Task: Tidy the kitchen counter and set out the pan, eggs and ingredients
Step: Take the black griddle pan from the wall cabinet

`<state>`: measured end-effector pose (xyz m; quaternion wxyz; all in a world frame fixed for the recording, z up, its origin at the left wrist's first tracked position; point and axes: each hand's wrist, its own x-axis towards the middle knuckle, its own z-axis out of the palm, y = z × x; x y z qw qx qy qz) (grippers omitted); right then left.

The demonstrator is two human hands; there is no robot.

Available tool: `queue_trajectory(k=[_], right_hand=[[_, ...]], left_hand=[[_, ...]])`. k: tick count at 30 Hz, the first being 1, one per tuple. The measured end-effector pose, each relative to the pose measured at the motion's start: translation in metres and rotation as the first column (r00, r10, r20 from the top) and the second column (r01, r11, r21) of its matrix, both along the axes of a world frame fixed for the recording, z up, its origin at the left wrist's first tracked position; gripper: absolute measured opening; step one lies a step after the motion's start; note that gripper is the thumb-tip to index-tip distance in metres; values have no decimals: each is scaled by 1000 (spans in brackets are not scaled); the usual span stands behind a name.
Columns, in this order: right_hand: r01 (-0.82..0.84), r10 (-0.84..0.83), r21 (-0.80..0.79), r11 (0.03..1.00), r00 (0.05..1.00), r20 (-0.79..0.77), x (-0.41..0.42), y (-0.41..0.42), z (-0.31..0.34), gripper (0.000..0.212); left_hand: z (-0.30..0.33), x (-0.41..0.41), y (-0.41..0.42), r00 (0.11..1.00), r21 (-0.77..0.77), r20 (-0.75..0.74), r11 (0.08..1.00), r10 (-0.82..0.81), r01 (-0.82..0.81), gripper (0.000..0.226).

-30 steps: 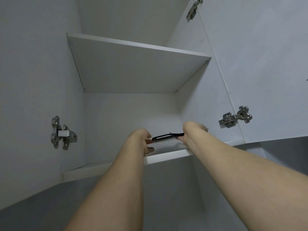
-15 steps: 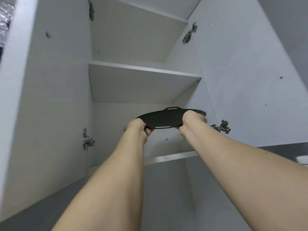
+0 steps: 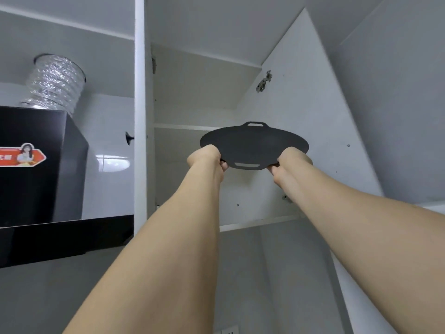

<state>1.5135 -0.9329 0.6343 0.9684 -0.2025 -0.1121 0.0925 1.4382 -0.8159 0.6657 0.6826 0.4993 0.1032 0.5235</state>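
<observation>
A flat, round black pan [image 3: 252,143] with a slot handle at its near and far edge is held up in the air in front of the open white wall cabinet [image 3: 192,97]. My left hand [image 3: 207,157] grips its near left rim. My right hand [image 3: 292,162] grips its near right rim. I see the pan's underside, level and clear of the shelves. No eggs or ingredients are in view.
The cabinet's left door [image 3: 140,116] stands edge-on to me, the right door [image 3: 313,116] swung wide with a hinge [image 3: 264,81]. A black range hood [image 3: 43,179] with a silver duct [image 3: 56,80] hangs at left. A wall socket [image 3: 228,330] sits low.
Both hands have drawn the pan off the lower shelf and out of the cabinet toward me. My view has pulled back and swung left, bringing the range hood into sight.
</observation>
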Motion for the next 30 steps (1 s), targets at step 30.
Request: queue_trajectory(k=[30], right_hand=[[-263,231,96,960,938,259,-436,26,58,67]], left_hand=[[62,-468,-24,888,106,208,893,410,-437,24]])
